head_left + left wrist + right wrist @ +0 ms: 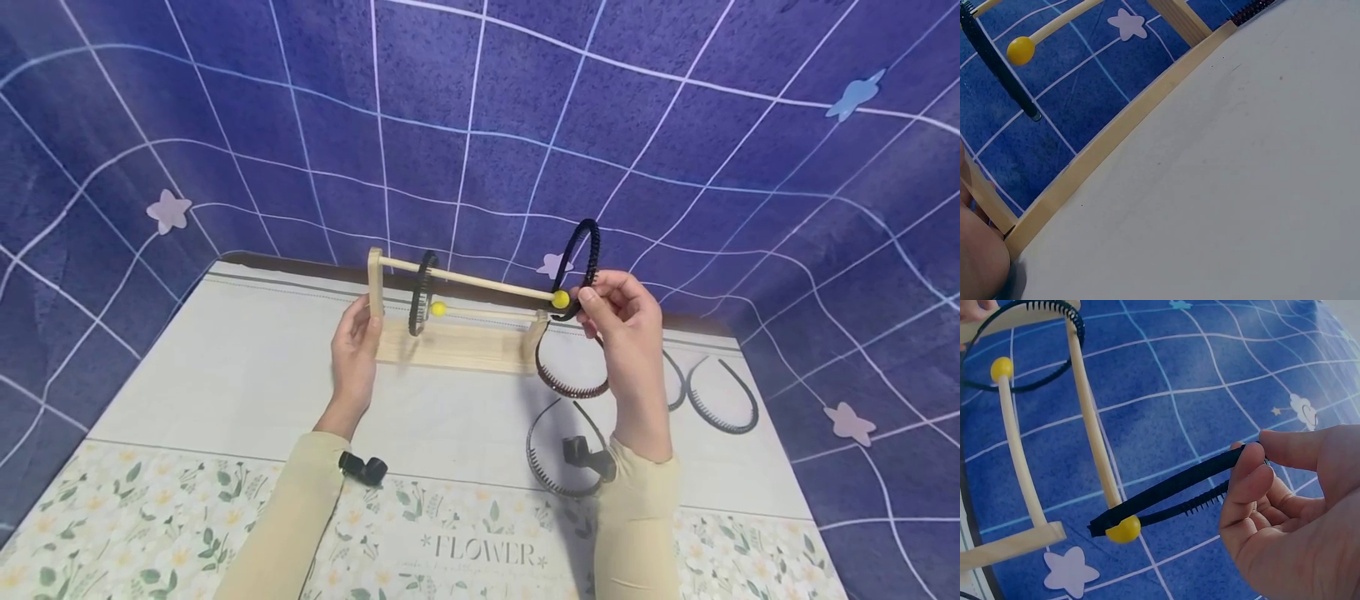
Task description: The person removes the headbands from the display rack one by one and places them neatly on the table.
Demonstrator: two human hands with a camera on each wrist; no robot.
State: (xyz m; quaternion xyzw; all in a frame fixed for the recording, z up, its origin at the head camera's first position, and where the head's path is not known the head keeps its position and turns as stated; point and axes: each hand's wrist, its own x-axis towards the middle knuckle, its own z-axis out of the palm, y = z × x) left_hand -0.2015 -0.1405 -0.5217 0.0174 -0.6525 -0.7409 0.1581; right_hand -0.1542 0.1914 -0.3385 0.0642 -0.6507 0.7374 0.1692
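A wooden rack (457, 342) with two rods tipped by yellow balls (560, 299) stands on the table. One black toothed headband (422, 292) hangs on its upper rod (465, 278). My left hand (356, 343) holds the rack's left post. My right hand (622, 312) pinches a second black headband (585, 254) (1172, 487), whose end sits at the upper rod's yellow ball (1123, 529). In the left wrist view the rack base (1116, 134) and the hanging headband (997, 65) show.
A brown headband (566, 379) leans at the rack's right end. Other black headbands lie on the white mat: one (551, 454) near my right wrist, two (720, 396) further right. A blue grid cloth (480, 125) rises behind the table. A floral printed strip (465, 542) borders the near edge.
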